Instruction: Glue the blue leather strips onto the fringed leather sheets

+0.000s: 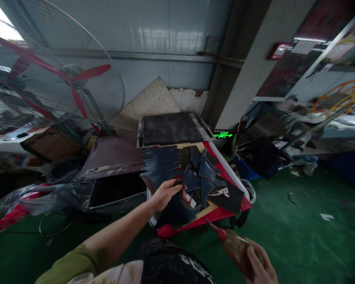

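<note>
A large fan point(72, 75) with red blades stood at the left, and an open black box point(115, 204) sat beside the work. Beyond lay a flat dark board point(168, 128), with a green exit sign point(223, 135) glowing to its right. Dark blue cut pieces point(159, 163) overlapped above a red sheet point(225, 215). The left arm reached forward, the left hand point(166, 193) pinching an edge among those pieces. Low at the right, the right hand point(260, 262) gripped a bottle point(236, 248), its nozzle tilted up and leftward, apart from the pieces.
</note>
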Available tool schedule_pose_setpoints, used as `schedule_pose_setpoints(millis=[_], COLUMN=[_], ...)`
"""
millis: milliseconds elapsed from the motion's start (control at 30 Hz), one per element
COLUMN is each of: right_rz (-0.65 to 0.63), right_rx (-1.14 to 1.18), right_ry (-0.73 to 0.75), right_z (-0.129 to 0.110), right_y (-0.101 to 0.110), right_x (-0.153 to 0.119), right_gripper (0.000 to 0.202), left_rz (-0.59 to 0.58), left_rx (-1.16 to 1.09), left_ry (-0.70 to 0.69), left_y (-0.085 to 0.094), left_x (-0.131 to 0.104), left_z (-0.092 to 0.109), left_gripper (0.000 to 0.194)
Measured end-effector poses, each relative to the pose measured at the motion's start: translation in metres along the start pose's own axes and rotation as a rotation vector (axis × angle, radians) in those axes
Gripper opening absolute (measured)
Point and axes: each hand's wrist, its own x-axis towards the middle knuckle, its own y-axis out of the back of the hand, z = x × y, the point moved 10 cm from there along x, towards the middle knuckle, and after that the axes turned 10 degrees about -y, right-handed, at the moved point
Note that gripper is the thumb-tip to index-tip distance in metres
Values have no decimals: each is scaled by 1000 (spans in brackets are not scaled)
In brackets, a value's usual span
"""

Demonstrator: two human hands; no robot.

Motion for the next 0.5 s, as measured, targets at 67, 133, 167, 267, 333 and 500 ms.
schedule_pose_setpoints(millis=[67,133,167,267,333,500], right_rz=[-109,-226,-292,-467,-518,-448], right_rx=[35,-39,-119,-316,-378,-380], right_ry=[-54,11,82,262,301,247], right_z=[-19,-54,-73,-117,-130,-130], right_y=[-23,-54,-74,-135,-168,-194], right_x=[11,20,22,23,28,51], right_gripper=[35,37,36,39,43,49], left_rz=[-144,-260,-307,-465,-565,-318], left_rx=[-25,-19,-16,-28,-25,115], left_ry=[46,78,92,152,185,63], left_y=[-20,-37,-45,-71,-87,-49], left_x=[19,38,47,69,80,133], left_z=[0,-1,-1,-2,0,27], left_gripper=[38,39,40,43,45,47])
